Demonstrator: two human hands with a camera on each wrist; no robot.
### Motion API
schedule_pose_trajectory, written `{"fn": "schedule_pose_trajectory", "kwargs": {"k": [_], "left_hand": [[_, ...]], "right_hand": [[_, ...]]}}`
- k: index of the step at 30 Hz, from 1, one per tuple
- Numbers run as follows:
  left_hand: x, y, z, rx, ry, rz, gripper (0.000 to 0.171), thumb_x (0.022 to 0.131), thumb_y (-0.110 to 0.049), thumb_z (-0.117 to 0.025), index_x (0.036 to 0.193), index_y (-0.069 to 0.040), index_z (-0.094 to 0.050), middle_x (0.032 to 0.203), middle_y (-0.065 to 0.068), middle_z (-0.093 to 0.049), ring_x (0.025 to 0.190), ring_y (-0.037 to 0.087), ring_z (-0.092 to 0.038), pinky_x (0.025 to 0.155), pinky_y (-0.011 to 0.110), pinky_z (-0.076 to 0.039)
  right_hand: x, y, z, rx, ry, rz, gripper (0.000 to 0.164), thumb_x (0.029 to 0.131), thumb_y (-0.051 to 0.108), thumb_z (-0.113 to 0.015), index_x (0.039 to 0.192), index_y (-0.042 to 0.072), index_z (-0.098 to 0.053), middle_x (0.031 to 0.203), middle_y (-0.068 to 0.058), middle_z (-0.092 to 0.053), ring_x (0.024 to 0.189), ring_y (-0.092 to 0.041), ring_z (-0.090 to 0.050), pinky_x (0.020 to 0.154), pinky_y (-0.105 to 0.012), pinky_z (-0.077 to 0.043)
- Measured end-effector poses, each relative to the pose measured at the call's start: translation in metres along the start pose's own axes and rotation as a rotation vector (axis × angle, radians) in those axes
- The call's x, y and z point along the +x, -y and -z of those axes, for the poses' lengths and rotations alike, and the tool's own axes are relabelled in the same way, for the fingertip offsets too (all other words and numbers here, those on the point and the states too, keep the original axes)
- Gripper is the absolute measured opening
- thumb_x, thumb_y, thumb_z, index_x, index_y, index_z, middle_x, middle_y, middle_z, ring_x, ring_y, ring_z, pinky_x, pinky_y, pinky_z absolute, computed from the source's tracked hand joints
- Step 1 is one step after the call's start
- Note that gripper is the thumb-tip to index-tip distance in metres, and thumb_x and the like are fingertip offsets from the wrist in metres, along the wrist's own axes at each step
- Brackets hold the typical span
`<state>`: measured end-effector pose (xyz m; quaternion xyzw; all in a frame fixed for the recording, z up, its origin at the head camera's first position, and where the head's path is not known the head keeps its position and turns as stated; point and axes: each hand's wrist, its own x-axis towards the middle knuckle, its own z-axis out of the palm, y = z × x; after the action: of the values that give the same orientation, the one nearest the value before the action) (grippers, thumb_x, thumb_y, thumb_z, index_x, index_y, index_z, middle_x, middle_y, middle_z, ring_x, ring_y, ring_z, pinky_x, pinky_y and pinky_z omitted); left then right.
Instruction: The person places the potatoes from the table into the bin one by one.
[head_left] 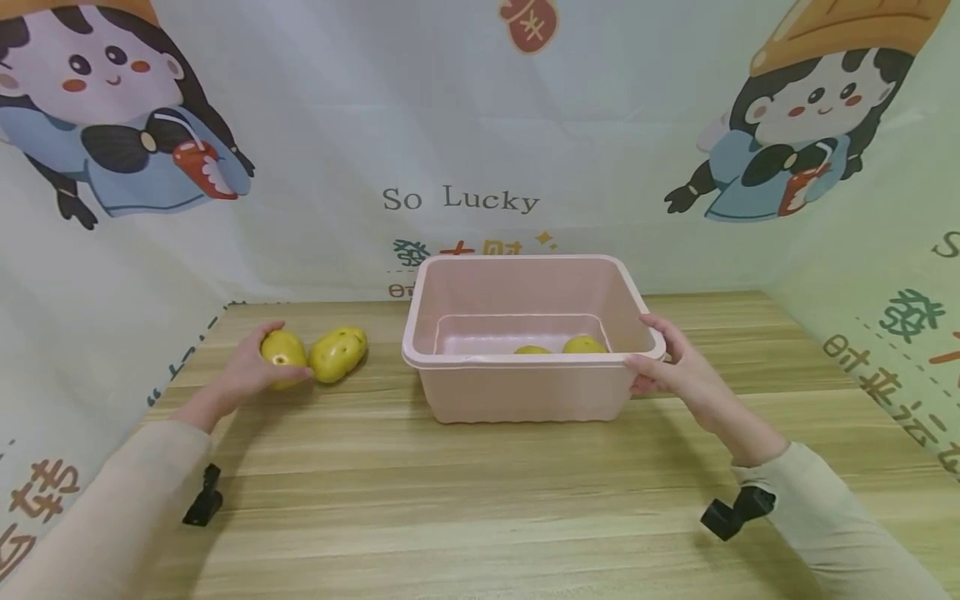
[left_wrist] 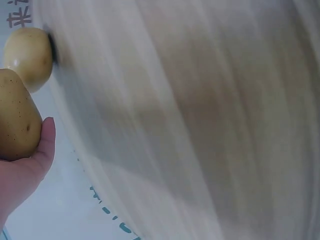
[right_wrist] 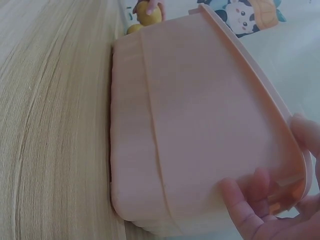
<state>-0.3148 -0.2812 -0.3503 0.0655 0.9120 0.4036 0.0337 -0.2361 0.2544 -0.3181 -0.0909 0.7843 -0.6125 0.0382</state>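
My left hand (head_left: 255, 360) grips a yellow potato (head_left: 283, 357) at the left of the table, thumb on the near side and fingers behind it. Just to its right lies another potato (head_left: 339, 354). The left wrist view has the held potato (left_wrist: 19, 117) at its left edge, with the other potato (left_wrist: 31, 57) beyond. A pink plastic bin (head_left: 525, 387) stands mid-table, with two potatoes (head_left: 583, 344) partly visible inside, their lower parts hidden by the front wall. My right hand (head_left: 678, 371) holds the bin's right rim; the right wrist view shows its fingers (right_wrist: 237, 202) against the bin wall.
The wood-grain table (head_left: 465, 508) has a printed cloth (head_left: 322, 150) with cartoon figures and lettering behind it and at both sides. Black wrist mounts sit on the left sleeve (head_left: 142, 483) and right sleeve (head_left: 832, 517).
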Motion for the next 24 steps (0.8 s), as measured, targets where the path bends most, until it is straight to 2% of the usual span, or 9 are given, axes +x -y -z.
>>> {"fn": "schedule_pose_trajectory", "kwargs": {"k": [10,20,24], "left_hand": [[0.001,-0.01,0.012,-0.025,0.006,0.012,0.099,0.079,-0.027,-0.07,0.146,-0.004,-0.001,0.135,0.034,-0.023,0.112,0.041,-0.038,0.088,0.045,-0.04],[0.002,-0.023,0.021,-0.021,0.01,0.021,0.097,0.081,-0.027,-0.067,0.147,-0.007,0.002,0.135,0.033,-0.023,0.111,0.039,-0.037,0.089,0.043,-0.038],[0.002,-0.03,0.023,-0.028,0.019,0.011,0.095,0.083,-0.029,-0.065,0.147,-0.008,0.002,0.134,0.031,-0.024,0.109,0.037,-0.038,0.085,0.038,-0.039]], "right_hand": [[0.0,0.0,-0.001,0.0,0.0,-0.001,0.072,0.09,0.016,-0.057,0.145,0.007,-0.011,0.134,-0.024,-0.027,0.075,-0.007,-0.058,0.077,-0.035,-0.054],[0.0,-0.001,-0.001,0.002,0.003,0.0,0.072,0.09,0.016,-0.057,0.145,0.007,-0.01,0.134,-0.025,-0.027,0.075,-0.006,-0.058,0.075,-0.033,-0.054],[0.0,-0.002,-0.001,0.007,0.003,0.004,0.071,0.09,0.016,-0.056,0.145,0.007,-0.011,0.133,-0.025,-0.028,0.074,-0.007,-0.059,0.075,-0.033,-0.054]]}}
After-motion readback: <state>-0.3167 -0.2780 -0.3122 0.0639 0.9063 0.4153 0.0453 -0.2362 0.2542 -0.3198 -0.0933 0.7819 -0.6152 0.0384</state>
